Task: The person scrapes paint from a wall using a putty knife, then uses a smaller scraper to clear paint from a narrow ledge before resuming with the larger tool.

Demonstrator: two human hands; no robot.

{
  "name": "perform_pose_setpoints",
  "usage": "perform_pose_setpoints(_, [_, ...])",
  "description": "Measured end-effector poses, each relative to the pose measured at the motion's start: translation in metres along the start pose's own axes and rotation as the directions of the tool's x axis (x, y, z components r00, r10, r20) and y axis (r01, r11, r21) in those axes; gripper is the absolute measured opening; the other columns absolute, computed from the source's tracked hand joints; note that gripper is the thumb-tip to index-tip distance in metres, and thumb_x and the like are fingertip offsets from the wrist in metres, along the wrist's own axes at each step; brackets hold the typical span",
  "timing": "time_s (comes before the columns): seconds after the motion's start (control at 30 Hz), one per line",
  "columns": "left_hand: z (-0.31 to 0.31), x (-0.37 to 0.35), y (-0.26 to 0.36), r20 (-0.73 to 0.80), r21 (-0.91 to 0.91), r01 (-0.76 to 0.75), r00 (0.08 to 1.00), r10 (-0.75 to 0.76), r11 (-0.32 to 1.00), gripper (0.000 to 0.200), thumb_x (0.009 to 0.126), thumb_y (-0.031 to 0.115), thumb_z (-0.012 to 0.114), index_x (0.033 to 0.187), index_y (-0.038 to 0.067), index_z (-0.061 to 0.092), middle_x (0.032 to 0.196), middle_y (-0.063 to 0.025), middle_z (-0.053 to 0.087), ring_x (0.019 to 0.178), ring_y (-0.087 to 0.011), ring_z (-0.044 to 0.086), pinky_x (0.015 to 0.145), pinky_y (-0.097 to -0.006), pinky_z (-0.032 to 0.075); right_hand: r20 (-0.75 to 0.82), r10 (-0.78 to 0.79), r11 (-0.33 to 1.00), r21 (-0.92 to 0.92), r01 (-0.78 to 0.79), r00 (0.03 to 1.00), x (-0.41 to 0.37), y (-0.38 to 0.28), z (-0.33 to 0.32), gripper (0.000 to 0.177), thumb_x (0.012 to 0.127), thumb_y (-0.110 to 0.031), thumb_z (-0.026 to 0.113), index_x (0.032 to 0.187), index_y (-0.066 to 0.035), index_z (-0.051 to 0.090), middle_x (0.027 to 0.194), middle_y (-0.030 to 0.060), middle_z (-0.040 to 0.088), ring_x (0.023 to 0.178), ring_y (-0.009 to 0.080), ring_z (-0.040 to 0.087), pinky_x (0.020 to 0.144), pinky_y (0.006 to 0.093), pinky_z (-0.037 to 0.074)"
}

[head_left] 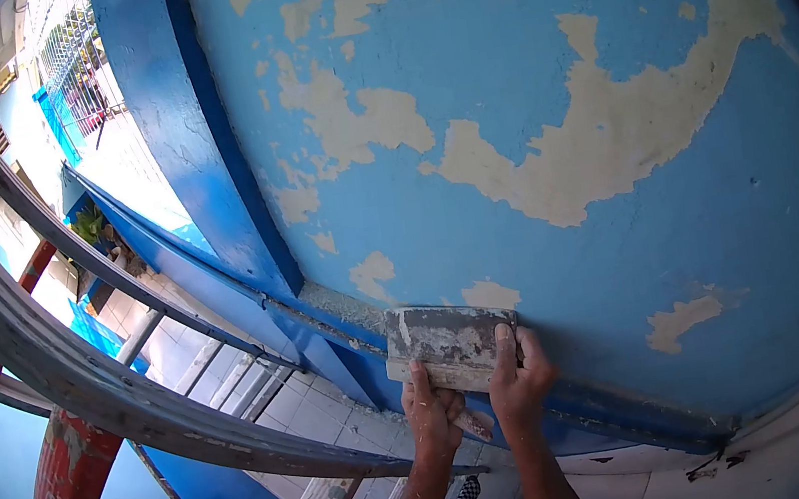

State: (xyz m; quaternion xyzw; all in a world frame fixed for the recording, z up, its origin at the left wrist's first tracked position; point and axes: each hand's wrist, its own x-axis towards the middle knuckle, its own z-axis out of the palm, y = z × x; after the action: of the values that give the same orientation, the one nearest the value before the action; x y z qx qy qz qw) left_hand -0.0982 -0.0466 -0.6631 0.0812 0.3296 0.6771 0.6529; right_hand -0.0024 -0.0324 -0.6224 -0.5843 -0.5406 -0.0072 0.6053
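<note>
A wide scraper (450, 329) with a worn, paint-smeared blade is held low against the blue wall (544, 271). My left hand (431, 412) grips its lower left part, fingers closed, thumb up on the blade face. My right hand (520, 375) clasps the right end of the blade, its thumb pressed on the front. Between my wrists sticks out the tool's stubby handle (473, 426). Just above the blade is a small bare patch (491, 295) where paint has come off. How far the blade edge touches the wall is hidden.
Larger peeled patches (596, 133) spread over the wall. A metal ladder (192, 438) with a red part (72, 484) curves through the left side, near my left forearm. A dark blue pillar (169, 108) borders the wall. Below is a tiled floor (310, 413) with flakes along the ledge (342, 308).
</note>
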Motion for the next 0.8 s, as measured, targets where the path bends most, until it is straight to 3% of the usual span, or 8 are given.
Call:
perform_pose_setpoints(0.13, [-0.008,0.020,-0.002,-0.027,-0.072,-0.025,0.999,0.023,0.997,0.034,0.106,0.040,0.048,0.106,0.006,0.051,0.066,0.0018,0.048,0.042,-0.0028,0.031,0.035,-0.0232,0.027,0.030,-0.029,1.000,-0.007,0.030,0.999,0.010,-0.008,0.019,0.017,0.097,-0.011,0.064,0.086,0.003,0.066,0.062,0.0077,0.058,0.056,0.0105,0.053,0.051,0.0306,0.042])
perform_pose_setpoints(0.23, [-0.005,0.047,0.016,0.084,-0.228,-0.048,0.994,0.069,0.973,0.034,0.106,0.039,0.047,0.106,0.005,0.052,0.075,-0.0022,0.058,0.044,-0.0029,0.037,0.036,-0.0220,0.029,0.022,-0.229,0.971,-0.057,0.230,0.973,0.036,-0.035,0.043,0.014,0.095,-0.012,0.065,0.086,-0.001,0.067,0.065,0.0175,0.064,0.058,0.0357,0.067,0.050,0.0382,0.050])
perform_pose_setpoints(0.27, [-0.005,0.041,0.016,0.076,-0.234,-0.050,0.995,0.070,0.971,0.034,0.106,0.039,0.047,0.106,0.005,0.052,0.075,-0.0022,0.058,0.044,-0.0029,0.037,0.036,-0.0220,0.029,0.033,-0.232,0.971,-0.056,0.233,0.972,0.027,-0.029,0.040,0.014,0.095,-0.012,0.065,0.086,-0.001,0.067,0.065,0.0175,0.064,0.058,0.0357,0.067,0.050,0.0382,0.050])
perform_pose_setpoints(0.33, [-0.008,0.026,0.011,-0.015,-0.117,-0.041,0.999,0.040,0.992,0.032,0.106,0.038,0.048,0.105,0.006,0.052,0.073,-0.0004,0.056,0.044,-0.0026,0.036,0.036,-0.0216,0.029,0.020,-0.094,0.993,-0.072,0.095,0.995,0.004,-0.011,0.033,0.016,0.095,-0.010,0.065,0.085,0.002,0.066,0.064,0.0131,0.062,0.053,0.0182,0.062,0.050,0.0322,0.044])
perform_pose_setpoints(0.47, [-0.004,0.039,0.022,-0.060,-0.151,-0.069,0.996,0.060,0.986,0.031,0.106,0.039,0.049,0.106,0.008,0.051,0.069,0.0011,0.054,0.044,-0.0025,0.037,0.036,-0.0202,0.028,0.101,0.000,0.997,-0.071,0.007,0.995,0.002,-0.015,0.040,0.015,0.095,-0.011,0.066,0.088,0.002,0.066,0.065,0.0126,0.063,0.054,0.0181,0.062,0.051,0.0311,0.044])
perform_pose_setpoints(0.6, [-0.009,0.037,0.018,-0.070,-0.156,-0.082,0.995,0.072,0.984,0.031,0.105,0.039,0.050,0.105,0.009,0.051,0.073,0.0000,0.057,0.044,-0.0028,0.040,0.036,-0.0202,0.028,0.043,-0.141,0.988,-0.050,0.144,0.989,0.007,-0.018,0.049,0.015,0.095,-0.011,0.066,0.088,0.002,0.067,0.066,0.0113,0.064,0.056,0.0151,0.061,0.051,0.0303,0.046])
perform_pose_setpoints(0.67, [-0.019,0.039,0.009,-0.085,-0.131,-0.081,0.994,0.070,0.988,0.031,0.105,0.040,0.050,0.106,0.008,0.051,0.076,-0.0017,0.060,0.045,-0.0031,0.043,0.036,-0.0200,0.029,0.071,-0.005,0.999,-0.038,0.008,0.997,-0.005,-0.011,0.042,0.015,0.095,-0.012,0.066,0.088,0.002,0.067,0.067,0.0123,0.065,0.056,0.0179,0.063,0.053,0.0302,0.046])
perform_pose_setpoints(0.8, [-0.018,0.052,0.016,-0.060,-0.165,-0.117,0.992,0.109,0.979,0.034,0.106,0.040,0.049,0.111,0.006,0.052,0.082,-0.0034,0.062,0.047,-0.0028,0.045,0.036,-0.0204,0.030,0.066,-0.124,0.991,-0.032,0.126,0.990,0.010,-0.024,0.065,0.013,0.095,-0.010,0.066,0.089,0.002,0.067,0.067,0.0137,0.065,0.054,0.0196,0.063,0.053,0.0299,0.047])
